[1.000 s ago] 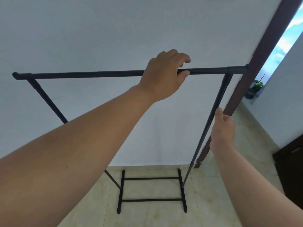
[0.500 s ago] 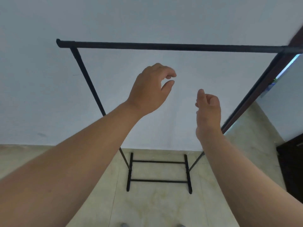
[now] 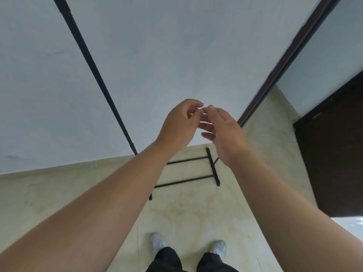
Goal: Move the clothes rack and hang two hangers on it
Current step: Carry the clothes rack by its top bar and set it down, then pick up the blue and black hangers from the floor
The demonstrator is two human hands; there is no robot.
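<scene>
Clothes rack (image 3: pixel 92 69): black metal, standing on the pale tiled floor (image 3: pixel 196 213) against the white wall (image 3: pixel 176 46); left upright and base bars visible, top rail now out of view, where half a second ago it crossed the frame. Left hand (image 3: pixel 179 124): empty, fingers loosely curled, lower than before. Right hand (image 3: pixel 224 132): empty, fingers spread, now just beside the left, fingertips almost meeting. Neither touches the rack. Grey shoes (image 3: pixel 157 242) at bottom edge.
</scene>
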